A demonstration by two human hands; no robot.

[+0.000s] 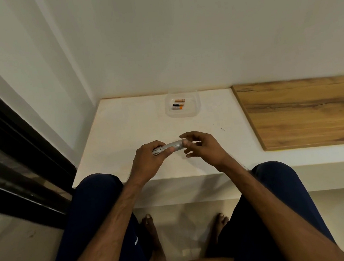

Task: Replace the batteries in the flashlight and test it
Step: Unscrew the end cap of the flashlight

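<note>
A small silver flashlight (171,146) lies level above the white ledge (109,140), its head pointing left. My left hand (148,160) grips the head end, thumb along the barrel. My right hand (202,146) pinches the tail end between thumb and curled fingers. Farther back, a clear plastic tray (194,109) holds three small batteries (178,104), lying side by side.
A wooden board (301,111) covers the ledge on the right. A white wall rises behind the ledge, and a dark window frame (11,150) runs along the left. My knees in dark trousers sit against the ledge's front edge.
</note>
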